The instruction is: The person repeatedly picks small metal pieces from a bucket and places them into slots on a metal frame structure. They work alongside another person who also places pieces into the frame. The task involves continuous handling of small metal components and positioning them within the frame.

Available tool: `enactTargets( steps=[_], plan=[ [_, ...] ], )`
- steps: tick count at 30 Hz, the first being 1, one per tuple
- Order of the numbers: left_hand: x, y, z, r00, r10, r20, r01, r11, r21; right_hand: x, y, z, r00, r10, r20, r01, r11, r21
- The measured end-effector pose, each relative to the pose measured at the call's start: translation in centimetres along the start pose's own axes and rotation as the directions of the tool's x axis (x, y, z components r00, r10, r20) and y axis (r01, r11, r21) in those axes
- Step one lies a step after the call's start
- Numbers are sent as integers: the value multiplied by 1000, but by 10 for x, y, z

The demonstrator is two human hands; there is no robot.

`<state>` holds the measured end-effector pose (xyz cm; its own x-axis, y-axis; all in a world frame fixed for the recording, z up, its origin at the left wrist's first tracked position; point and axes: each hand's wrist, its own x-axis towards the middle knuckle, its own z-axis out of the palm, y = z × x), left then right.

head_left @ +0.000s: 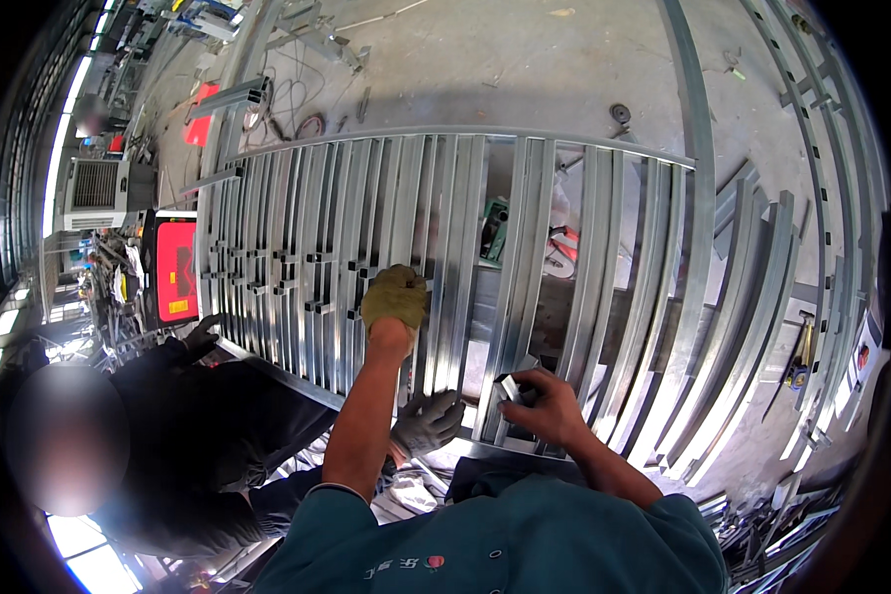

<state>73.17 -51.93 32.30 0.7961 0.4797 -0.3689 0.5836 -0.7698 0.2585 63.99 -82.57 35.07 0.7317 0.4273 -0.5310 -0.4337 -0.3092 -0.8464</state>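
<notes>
Green shirt point(525, 540) closest: small pale lettering point(398, 565), red emblem point(434, 563). Bare right hand point(549, 406) pinches short metal piece point(508, 387) over near end of the silvery bars point(465, 218). Gloved left hand point(396, 297) curled above them farther in; can't tell if gripping. Bars sit across metal frame point(465, 131). Left: red cabinet point(176, 262), yellow label point(178, 307) unreadable. Beyond: stained concrete floor point(515, 69).

Centre: the olive-gloved left hand point(394, 299) over a frame of parallel metal bars point(523, 247); lower centre: the bare right hand point(549, 408) gripping a short metal piece point(508, 387); lower left: a dark-clad co-worker point(243, 406).
</notes>
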Motion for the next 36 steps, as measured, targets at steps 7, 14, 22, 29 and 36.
enactTargets(
  steps=[7,14,22,29,36],
  plan=[
    [-52,-4,-21,995,-87,56,83,994,69,6,2,8,999,-33,9,34,999,-39],
    [-62,-39,-4,986,-118,120,114,993,43,12,-7,14,998,12,56,-11,1000,-17],
    [-63,-26,7,988,-85,127,54,971,231,18,-1,23,996,-38,76,42,998,-41],
    [-66,-13,11,994,-50,99,14,942,336,30,-7,35,996,42,77,-40,999,-29],
    [-76,-20,18,998,54,-26,-44,955,294,52,-10,69,999,50,14,-50,999,-17]
  ],
)
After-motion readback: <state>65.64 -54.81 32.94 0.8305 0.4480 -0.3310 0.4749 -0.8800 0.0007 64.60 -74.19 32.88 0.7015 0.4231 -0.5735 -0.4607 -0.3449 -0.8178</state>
